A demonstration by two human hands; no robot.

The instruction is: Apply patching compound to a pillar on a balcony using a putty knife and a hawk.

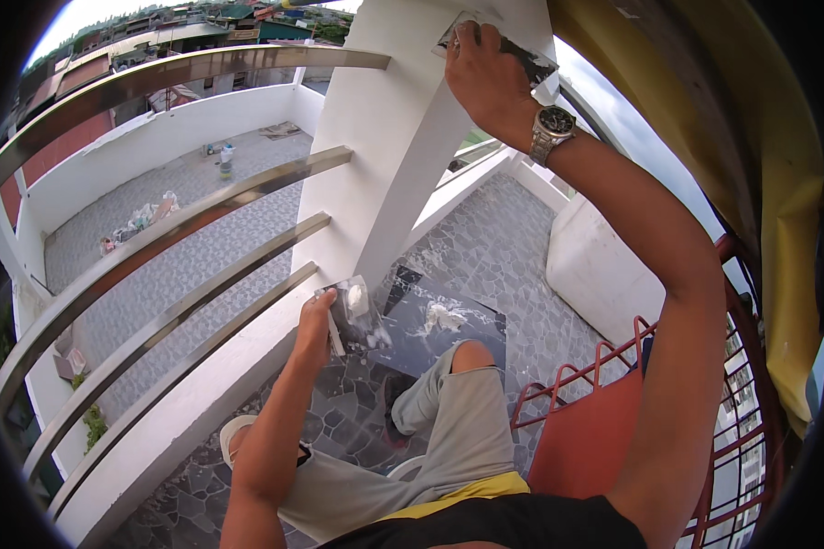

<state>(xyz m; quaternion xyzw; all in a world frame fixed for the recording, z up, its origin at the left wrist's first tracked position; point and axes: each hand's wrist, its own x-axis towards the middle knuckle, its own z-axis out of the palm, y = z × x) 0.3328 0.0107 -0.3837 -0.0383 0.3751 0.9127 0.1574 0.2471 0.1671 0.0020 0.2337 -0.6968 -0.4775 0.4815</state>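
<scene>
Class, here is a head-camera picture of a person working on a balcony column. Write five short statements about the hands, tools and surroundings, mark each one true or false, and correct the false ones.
1. The right hand presses a flat scraper blade against the white column. True.
2. The left hand is empty. False: it holds a flat blade with a lump of white putty on it.
3. A wristwatch sits on the right wrist. True.
4. The railing beside the column is made of wood. False: its bars are shiny metal.
5. The floor below is plain concrete. False: the tiled floor has an irregular grey stone pattern.
</scene>
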